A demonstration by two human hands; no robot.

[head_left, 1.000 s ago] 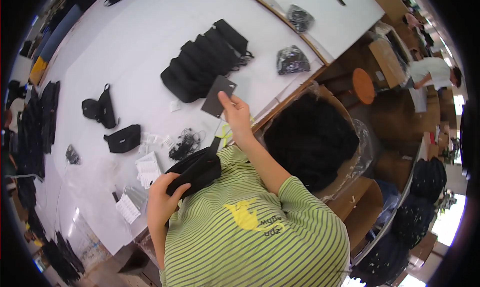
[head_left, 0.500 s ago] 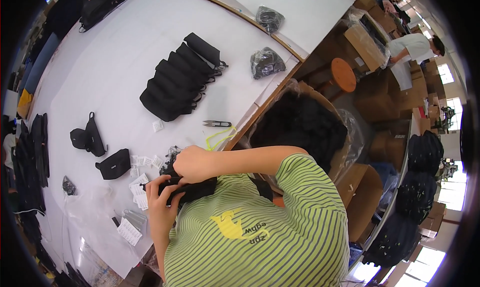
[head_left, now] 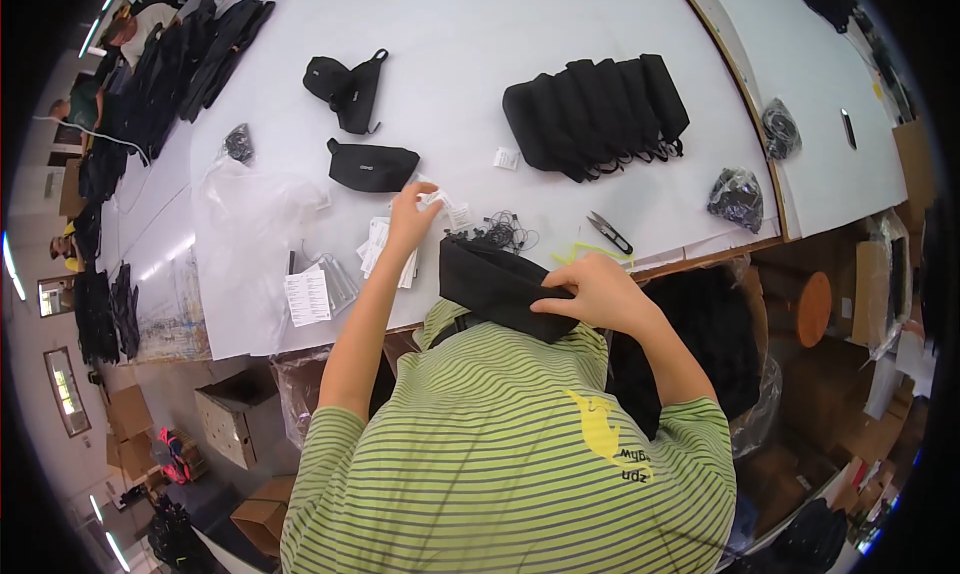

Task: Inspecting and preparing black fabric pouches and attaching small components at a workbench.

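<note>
At the near edge of the white worktable (head_left: 500, 94), we log: right hand (head_left: 597, 292) closed on a black fabric pouch (head_left: 495, 286) held against our chest; left hand (head_left: 412, 217) pinching small white paper tags (head_left: 440, 202) from the pile beside a tangle of black cords (head_left: 505, 234); small black thread snips (head_left: 609, 232) just right; a row of black pouches (head_left: 595, 114) farther back

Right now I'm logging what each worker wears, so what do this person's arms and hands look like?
Both arms are bare from the short sleeves down. The left hand and right hand wear no gloves, and no rings, watch or bands show. The shirt is light green with thin dark horizontal stripes, and has a yellow printed figure on it. Sleeves end above the elbows.
</note>
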